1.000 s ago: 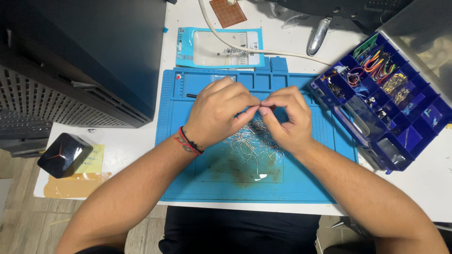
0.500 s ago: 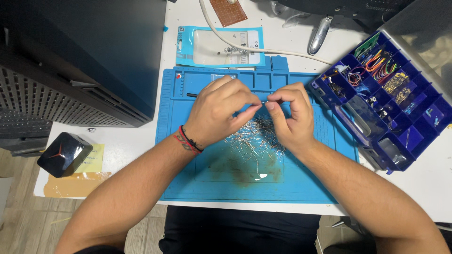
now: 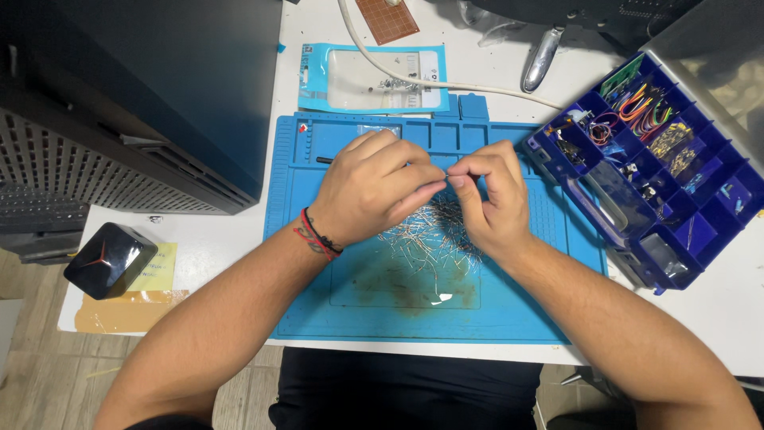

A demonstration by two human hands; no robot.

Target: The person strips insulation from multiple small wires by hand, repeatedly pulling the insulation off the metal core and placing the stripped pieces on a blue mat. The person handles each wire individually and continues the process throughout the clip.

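Observation:
Over a blue silicone work mat [image 3: 318, 302], my left hand [image 3: 370, 191] and my right hand [image 3: 493, 199] meet fingertip to fingertip. Between them they pinch a thin metal wire lead [image 3: 448, 173], each hand gripping one end. Just below the fingers a loose pile of similar thin wire leads [image 3: 426, 235] lies on the mat. My left wrist wears red and black string bracelets.
A blue compartment organiser box [image 3: 660, 159] with wires and small parts stands open at the right. A blue-and-clear parts pouch [image 3: 370, 80], a white cable [image 3: 446, 84] and a brown perfboard [image 3: 387, 17] lie behind the mat. A dark computer case [image 3: 135, 95] fills the left; a small black box [image 3: 107, 259] sits below it.
My hands drew slightly apart half a second ago, showing the wire between them, and have now closed together again. Nothing else has moved.

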